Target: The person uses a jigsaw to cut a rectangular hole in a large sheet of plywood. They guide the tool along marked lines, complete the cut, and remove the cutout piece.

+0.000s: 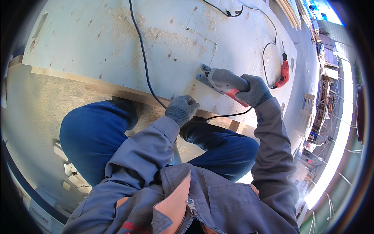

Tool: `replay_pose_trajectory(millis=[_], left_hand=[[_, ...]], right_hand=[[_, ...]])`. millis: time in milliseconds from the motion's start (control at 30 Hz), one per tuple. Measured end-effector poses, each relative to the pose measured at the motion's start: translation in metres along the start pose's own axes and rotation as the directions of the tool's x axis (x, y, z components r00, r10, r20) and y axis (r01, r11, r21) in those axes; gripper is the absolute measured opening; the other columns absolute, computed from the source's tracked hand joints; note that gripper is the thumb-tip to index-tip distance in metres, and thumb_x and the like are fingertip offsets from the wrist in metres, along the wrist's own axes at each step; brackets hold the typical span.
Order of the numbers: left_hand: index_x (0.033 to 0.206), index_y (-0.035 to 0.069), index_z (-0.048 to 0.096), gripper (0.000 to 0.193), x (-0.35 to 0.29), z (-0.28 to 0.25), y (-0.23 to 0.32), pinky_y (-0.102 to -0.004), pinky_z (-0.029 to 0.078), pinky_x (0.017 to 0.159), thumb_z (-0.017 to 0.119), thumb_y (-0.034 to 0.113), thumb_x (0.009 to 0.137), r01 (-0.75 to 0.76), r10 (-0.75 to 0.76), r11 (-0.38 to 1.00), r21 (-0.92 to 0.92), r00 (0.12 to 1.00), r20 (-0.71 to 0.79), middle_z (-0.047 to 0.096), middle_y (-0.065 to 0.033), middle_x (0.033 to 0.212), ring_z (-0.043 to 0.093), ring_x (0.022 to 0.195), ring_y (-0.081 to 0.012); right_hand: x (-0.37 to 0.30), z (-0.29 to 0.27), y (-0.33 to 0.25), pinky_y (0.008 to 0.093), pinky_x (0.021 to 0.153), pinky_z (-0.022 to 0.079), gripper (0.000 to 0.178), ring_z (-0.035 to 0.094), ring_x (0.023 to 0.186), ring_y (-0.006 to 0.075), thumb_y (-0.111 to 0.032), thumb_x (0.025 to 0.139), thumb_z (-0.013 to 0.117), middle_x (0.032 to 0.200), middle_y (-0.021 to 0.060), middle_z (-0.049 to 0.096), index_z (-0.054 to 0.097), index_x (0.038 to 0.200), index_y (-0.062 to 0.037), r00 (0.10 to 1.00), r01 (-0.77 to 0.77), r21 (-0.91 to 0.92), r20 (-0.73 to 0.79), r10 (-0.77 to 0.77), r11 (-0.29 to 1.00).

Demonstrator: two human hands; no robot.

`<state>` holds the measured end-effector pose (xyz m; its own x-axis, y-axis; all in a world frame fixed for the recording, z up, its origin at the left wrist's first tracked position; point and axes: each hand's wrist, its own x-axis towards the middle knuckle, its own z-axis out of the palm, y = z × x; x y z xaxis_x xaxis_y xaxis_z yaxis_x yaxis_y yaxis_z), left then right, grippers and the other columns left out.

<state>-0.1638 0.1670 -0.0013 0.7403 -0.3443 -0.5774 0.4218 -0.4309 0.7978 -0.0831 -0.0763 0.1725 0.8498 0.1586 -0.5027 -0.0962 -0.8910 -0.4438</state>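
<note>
My right hand (254, 90), in a grey knit glove, grips a grey and red jigsaw (228, 80). The saw lies over a large pale wooden panel (128, 50), its front end pointing left, near pencil lines and a small hole. At the panel's near edge my left hand (182, 109), also gloved, is closed, fingers curled in; whatever it may hold is hidden. A black power cord (143, 56) runs down the panel and disappears behind my left wrist. Another stretch of cord (230, 115) emerges right of that hand and leads to the saw's rear.
A red power drill (283, 73) with its own cord lies on the panel's right side. Sawdust (171, 37) is scattered over the surface. Wood offcuts (76, 177) sit on the floor at lower left. Stacked boards (287, 13) stand at the far right.
</note>
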Motion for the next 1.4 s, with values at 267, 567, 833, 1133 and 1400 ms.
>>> replay_pose_trajectory(millis=[267, 567, 833, 1133, 1400], left_hand=[[0.111, -0.001, 0.07, 0.03, 0.012, 0.034, 0.015, -0.0263, 0.051, 0.066, 0.075, 0.017, 0.088, 0.216, -0.059, 0.75, -0.626, 0.963, 0.263, 0.069, -0.0054, 0.086, 0.062, 0.073, -0.0118], [0.113, -0.002, 0.068, 0.033, 0.031, 0.057, -0.007, -0.027, 0.051, 0.067, 0.076, 0.017, 0.088, 0.171, -0.067, 0.732, -0.659, 0.981, 0.179, 0.069, -0.0076, 0.093, 0.062, 0.077, -0.0126], [0.118, -0.002, 0.067, 0.038, 0.053, 0.079, -0.024, -0.027, 0.052, 0.067, 0.077, 0.019, 0.088, -0.156, 0.17, 0.849, -0.504, 0.985, -0.017, 0.07, -0.0095, 0.097, 0.063, 0.076, -0.0146], [0.095, 0.005, 0.069, 0.018, 0.038, 0.074, 0.022, -0.0266, 0.044, 0.053, 0.074, 0.021, 0.09, 0.292, -0.137, 0.621, -0.728, 0.954, 0.266, 0.063, -0.0015, 0.078, 0.055, 0.06, -0.0106], [0.096, 0.009, 0.068, 0.015, 0.043, 0.07, 0.028, -0.0243, 0.046, 0.055, 0.07, 0.024, 0.094, 0.436, -0.208, 0.344, -0.832, 0.899, 0.385, 0.062, -0.0003, 0.077, 0.055, 0.061, -0.0097]], right_hand=[[0.001, -0.005, -0.007, 0.0358, 0.068, 0.052, 0.031, 0.064, 0.07, 0.0224, -0.012, 0.069, 0.078, 0.075, 0.0139, 0.066, 0.069, 0.097, -0.0018, 0.999, -0.038, -0.064, 0.035, 0.041, 0.997], [0.008, -0.014, -0.009, 0.038, 0.071, 0.054, 0.033, 0.069, 0.074, 0.0294, -0.01, 0.07, 0.076, 0.08, 0.0172, 0.069, 0.07, 0.102, -0.0042, 0.994, -0.032, -0.119, 0.098, 0.044, 0.992], [0.016, -0.011, -0.016, 0.0395, 0.072, 0.054, 0.033, 0.07, 0.077, 0.0336, -0.013, 0.07, 0.075, 0.08, 0.0186, 0.069, 0.07, 0.101, -0.0042, 0.995, -0.041, -0.157, 0.087, 0.055, 0.987], [0.01, -0.01, -0.015, 0.0389, 0.073, 0.055, 0.034, 0.07, 0.077, 0.0337, -0.011, 0.066, 0.076, 0.083, 0.0186, 0.07, 0.071, 0.098, -0.0039, 0.994, -0.075, -0.158, 0.07, 0.087, 0.985], [0.013, -0.01, -0.01, 0.0411, 0.072, 0.055, 0.032, 0.069, 0.076, 0.0373, -0.01, 0.065, 0.075, 0.081, 0.018, 0.068, 0.071, 0.095, -0.0051, 0.998, -0.019, -0.18, 0.061, 0.031, 0.984]])
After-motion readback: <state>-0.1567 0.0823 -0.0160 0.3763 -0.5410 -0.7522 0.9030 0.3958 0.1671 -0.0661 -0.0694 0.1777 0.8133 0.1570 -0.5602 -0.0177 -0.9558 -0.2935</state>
